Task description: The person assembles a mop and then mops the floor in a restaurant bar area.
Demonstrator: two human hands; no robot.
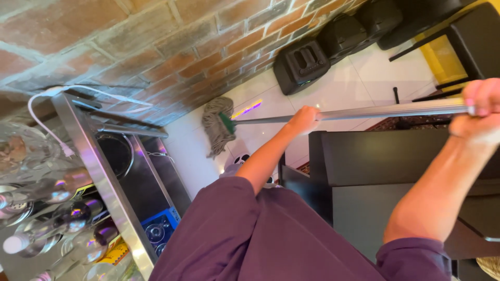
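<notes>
The brick wall (pixel 156 47) fills the top left of the view, meeting a white tiled floor (pixel 359 83) along its foot. Against that wall line stand 3 black speakers (pixel 304 65) in a row. A dark cabinet (pixel 375 177) sits in the lower right, and beyond it, in the top right corner, 1 black chair (pixel 463 47) stands before a yellow panel. Along the left edge runs 1 steel counter (pixel 94 161) with 1 round basin (pixel 117 151) sunk in it; a white cable (pixel 39 112) hangs over its far end. Several glass bottles (pixel 57 190) lie at the counter's near left edge, too blurred to count exactly, and 1 blue crate (pixel 159 229) of glasses sits below.

The person wears a purple top (pixel 260 239). 1 mop is in hand: its metal handle (pixel 375 111) runs across the upper right, and its grey string head (pixel 216 125) rests on the floor where tile meets wall. The left hand (pixel 303 119) is closed around the handle partway down. The right hand (pixel 479 112) is wrapped around the handle's upper end, at the right edge of the view.
</notes>
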